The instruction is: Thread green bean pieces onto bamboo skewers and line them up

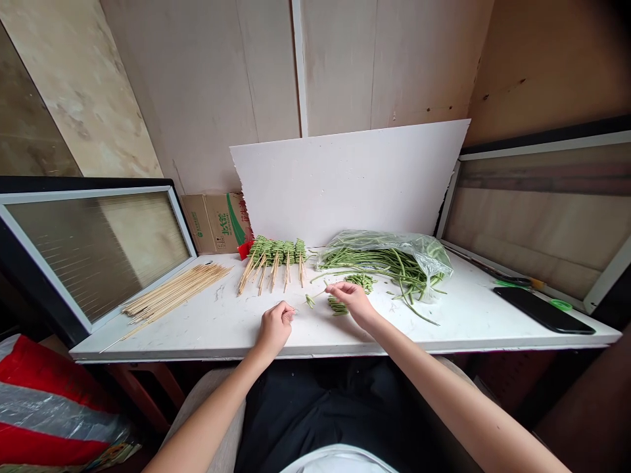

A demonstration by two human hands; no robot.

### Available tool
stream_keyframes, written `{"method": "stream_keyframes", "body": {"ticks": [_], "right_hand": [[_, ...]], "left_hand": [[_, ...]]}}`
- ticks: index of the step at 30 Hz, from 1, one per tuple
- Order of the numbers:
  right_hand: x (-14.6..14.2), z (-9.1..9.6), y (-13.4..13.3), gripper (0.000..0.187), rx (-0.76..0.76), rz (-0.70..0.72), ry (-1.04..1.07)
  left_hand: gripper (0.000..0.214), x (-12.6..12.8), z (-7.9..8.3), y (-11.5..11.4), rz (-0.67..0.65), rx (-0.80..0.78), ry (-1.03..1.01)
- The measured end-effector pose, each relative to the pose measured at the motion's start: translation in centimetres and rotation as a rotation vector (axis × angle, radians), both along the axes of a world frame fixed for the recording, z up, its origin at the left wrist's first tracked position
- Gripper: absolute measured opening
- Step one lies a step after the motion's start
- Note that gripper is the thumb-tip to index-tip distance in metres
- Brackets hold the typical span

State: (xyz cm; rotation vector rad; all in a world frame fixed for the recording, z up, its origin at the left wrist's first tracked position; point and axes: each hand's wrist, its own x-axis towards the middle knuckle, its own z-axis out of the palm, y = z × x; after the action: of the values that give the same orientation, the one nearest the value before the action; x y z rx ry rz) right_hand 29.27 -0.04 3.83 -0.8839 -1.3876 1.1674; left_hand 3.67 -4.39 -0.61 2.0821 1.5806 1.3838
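- Forearms rise from the bottom edge, over a dark lap, to the front of the white table (pixel 468 322).
- Left hand (pixel 275 326), lower centre, has its fingers closed on the near end of a thin skewer (pixel 302 305).
- Right hand (pixel 351 297), just right of it, pinches the skewer's far end; whether a bean piece sits in that pinch is too small to tell.
- One green bean piece (pixel 309 301) is threaded mid-skewer.
- Cut bean pieces (pixel 338 305) lie under the right hand; a bag of long beans (pixel 394 259) lies behind.
- Loaded skewers (pixel 276 253) lie at centre, bare sticks (pixel 172 295) at left, a phone (pixel 542 309) at right.
- Judgement: the skewer looks light, stiff and sharp-tipped, best held close to the piece; the pieces look soft and liable to split.
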Motion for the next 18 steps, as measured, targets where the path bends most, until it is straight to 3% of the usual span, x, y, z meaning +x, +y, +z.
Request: {"method": "stream_keyframes", "body": {"ticks": [6, 10, 14, 18], "right_hand": [[-2.7, -1.4, -1.5, 0.038, 0.077, 0.031, -0.035], [-3.0, -1.1, -1.7, 0.036, 0.087, 0.054, -0.046], [-1.2, 0.3, -0.8, 0.037, 0.136, 0.108, -0.122], [2.5, 1.6, 0.9, 0.041, 0.184, 0.152, -0.299]], "left_hand": [[0.018, 0.2, 0.3, -0.4, -0.030, 0.026, 0.035], [0.018, 0.2, 0.3, -0.4, -0.061, 0.043, 0.052], [0.018, 0.2, 0.3, -0.3, -0.071, 0.051, 0.041], [0.020, 0.2, 0.3, -0.3, -0.048, 0.040, 0.008]]}}
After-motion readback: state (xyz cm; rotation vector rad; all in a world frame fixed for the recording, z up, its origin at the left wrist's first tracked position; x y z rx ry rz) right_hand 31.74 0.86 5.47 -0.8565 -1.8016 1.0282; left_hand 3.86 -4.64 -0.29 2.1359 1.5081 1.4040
